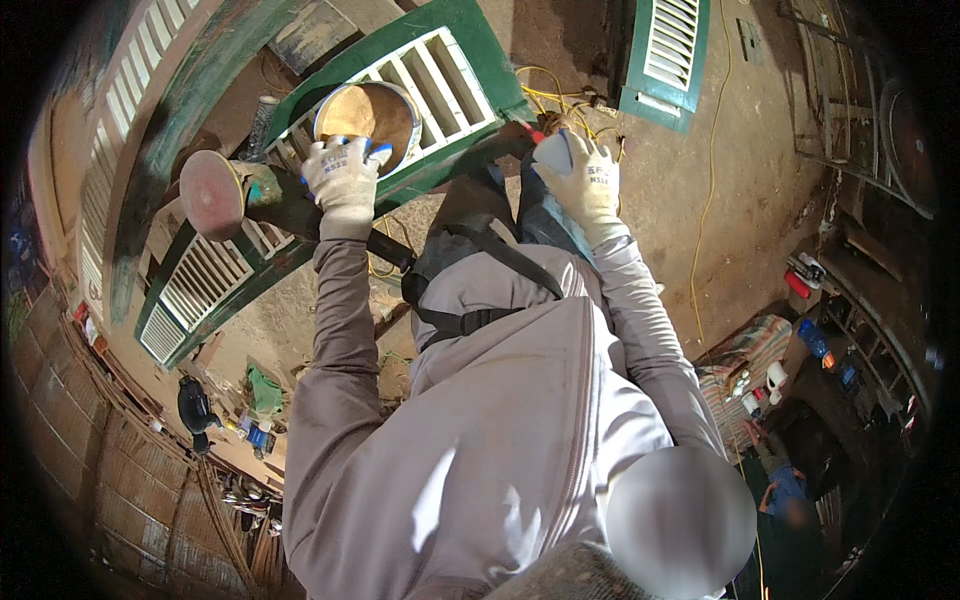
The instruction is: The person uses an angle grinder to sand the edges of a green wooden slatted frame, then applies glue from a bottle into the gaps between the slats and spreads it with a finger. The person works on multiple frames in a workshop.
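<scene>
My left hand (pixel 342 183), in a white work glove with blue fingertips, has its fingers curled over the near rim of a round tub (pixel 410 110) with a tan inside. The tub sits on a green shutter with white slats (pixel 440 78). Just left of that hand is a disc sander (pixel 265 196) with a worn reddish round pad; its far end passes behind my wrist. My right hand (pixel 588 182), gloved alike, is closed round a pale grey, rounded thing (pixel 553 153) beside the shutter's right end. A red tip shows near it; its kind is unclear.
Another green shutter (pixel 665 55) lies at the upper right, and one more (pixel 195 285) at the left below the sander. A yellow cord (pixel 708 210) runs across the floor, with coils behind my right hand. At the lower right another person (pixel 785 490) is partly visible.
</scene>
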`<state>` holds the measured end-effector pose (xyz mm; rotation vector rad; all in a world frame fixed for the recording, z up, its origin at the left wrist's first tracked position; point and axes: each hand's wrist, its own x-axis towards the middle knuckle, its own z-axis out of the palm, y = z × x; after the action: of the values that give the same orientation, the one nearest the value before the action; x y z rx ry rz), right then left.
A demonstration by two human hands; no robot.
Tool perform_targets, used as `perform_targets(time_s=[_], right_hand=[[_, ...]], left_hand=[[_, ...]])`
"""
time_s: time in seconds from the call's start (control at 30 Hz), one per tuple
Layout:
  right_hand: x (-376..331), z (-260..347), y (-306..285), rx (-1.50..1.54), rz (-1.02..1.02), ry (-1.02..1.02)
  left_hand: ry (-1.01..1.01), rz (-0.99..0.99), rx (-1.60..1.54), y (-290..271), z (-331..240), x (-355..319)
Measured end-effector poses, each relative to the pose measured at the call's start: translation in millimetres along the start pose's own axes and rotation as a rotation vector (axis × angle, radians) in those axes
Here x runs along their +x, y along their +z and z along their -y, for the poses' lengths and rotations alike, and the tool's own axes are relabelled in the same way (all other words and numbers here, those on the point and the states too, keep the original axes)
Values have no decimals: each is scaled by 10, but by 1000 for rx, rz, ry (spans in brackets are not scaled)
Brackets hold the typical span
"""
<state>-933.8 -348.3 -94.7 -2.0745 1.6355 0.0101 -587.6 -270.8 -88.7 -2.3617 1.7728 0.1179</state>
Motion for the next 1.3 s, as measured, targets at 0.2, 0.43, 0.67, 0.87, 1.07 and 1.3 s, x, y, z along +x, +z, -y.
perform_targets(time_s=[0.2,0.43,0.67,0.87,1.07,1.3], right_hand=[[84,-14,-131,310,-94,53],[329,256,-66,612,-191,-27],[265,278,-88,626,-211,-33],[33,-6,-266,637,-179,50],[-45,-321,-288,694,-222,147],[72,-449,-307,657,-171,150]], left_hand=[[33,13,-17,279,7,77],[-47,-97,-95,-24,-91,68],[17,-403,-647,-234,-980,870],[-25,-467,-478,328,-1490,1623],[53,-142,-130,534,-1721,1366],[147,-116,-103,258,-1775,1320]])
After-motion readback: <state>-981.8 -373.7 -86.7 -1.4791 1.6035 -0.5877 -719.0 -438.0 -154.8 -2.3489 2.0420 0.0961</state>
